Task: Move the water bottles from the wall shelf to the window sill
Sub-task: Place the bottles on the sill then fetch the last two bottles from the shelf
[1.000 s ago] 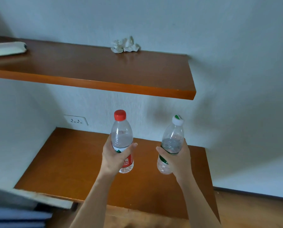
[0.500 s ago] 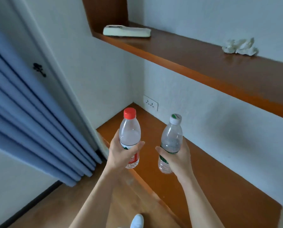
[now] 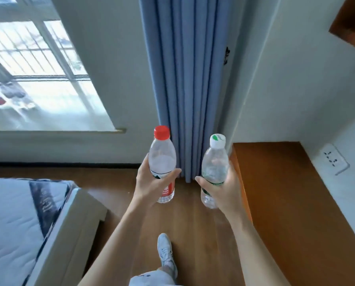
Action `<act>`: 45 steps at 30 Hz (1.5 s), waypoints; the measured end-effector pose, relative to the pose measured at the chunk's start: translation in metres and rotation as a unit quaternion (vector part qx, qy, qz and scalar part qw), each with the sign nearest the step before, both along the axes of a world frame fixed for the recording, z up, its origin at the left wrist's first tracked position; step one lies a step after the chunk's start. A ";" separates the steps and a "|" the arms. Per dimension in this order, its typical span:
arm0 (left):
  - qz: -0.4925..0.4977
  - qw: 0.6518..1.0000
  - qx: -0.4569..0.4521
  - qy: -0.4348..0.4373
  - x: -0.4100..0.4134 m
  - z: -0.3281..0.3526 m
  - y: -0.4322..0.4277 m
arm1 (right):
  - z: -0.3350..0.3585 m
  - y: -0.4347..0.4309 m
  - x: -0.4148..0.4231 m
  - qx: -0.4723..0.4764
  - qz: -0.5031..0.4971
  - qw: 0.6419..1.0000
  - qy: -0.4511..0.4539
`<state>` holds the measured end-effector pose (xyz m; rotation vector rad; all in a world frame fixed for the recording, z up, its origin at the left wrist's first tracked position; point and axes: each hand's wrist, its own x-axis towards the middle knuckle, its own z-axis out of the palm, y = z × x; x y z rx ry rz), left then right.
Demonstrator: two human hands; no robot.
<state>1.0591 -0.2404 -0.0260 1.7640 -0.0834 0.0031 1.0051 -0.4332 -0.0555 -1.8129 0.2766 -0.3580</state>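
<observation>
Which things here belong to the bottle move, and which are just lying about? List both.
Job: red-capped bottle in left hand; white-capped bottle in right hand; window sill.
Lying about: curtain; bed; desk; wall socket.

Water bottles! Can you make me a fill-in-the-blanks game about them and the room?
1. The left bottle, in the left hand, has a ____ cap.
2. The right bottle, in the right hand, has a ____ cap.
3. The curtain behind them is ____.
4. The window sill is on the person's ____ side.
Missing words: red, white, blue, left.
</observation>
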 end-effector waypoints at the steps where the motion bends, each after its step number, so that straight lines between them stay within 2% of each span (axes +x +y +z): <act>1: 0.022 1.000 0.002 -0.002 0.001 0.000 0.015 | 0.000 0.013 0.009 0.000 0.019 1.000 0.002; 9: 0.143 0.989 0.021 -0.017 0.021 -0.005 0.107 | -0.002 0.105 0.075 -0.013 0.133 0.991 0.019; 17: 0.215 0.976 0.018 -0.026 0.102 -0.008 0.190 | 0.000 0.191 0.183 -0.005 0.184 0.983 0.008; 26: 0.250 0.968 0.022 -0.032 0.226 0.002 0.296 | 0.018 0.300 0.326 -0.025 0.207 0.978 -0.007; 37: 0.298 0.954 0.017 -0.013 0.318 -0.007 0.381 | 0.003 0.391 0.434 -0.053 0.263 0.963 0.020; 45: 0.360 0.932 0.033 -0.001 0.401 -0.022 0.445 | -0.010 0.468 0.540 -0.072 0.358 0.931 0.020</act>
